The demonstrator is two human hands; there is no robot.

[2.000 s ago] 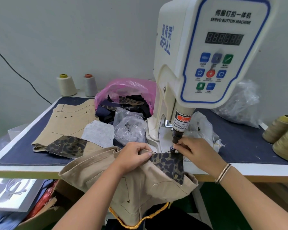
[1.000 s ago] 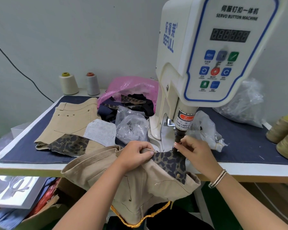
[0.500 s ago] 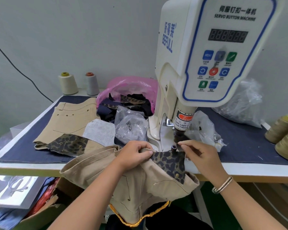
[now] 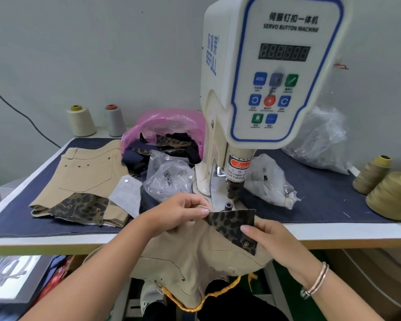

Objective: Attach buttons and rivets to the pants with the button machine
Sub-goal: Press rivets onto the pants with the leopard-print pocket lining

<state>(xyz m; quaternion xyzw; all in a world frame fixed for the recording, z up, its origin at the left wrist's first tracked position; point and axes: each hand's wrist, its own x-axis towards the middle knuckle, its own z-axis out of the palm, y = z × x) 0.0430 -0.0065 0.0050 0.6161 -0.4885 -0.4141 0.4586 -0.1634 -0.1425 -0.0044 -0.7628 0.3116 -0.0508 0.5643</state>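
Left hand pinches the upper left corner of the leopard-print patch on the tan pants; right hand grips the patch's right edge with thumb on top. The pants hang over the table's front edge, directly below the punch of the button machine. Machine panel reads "SERVO BUTTON MACHINE" under Chinese characters; side marking "BEFULL". Red label on the punch column reads "WARNING", then "TAKE CARE OF YOUR FINGER". One rivet sits in the patch's lower corner
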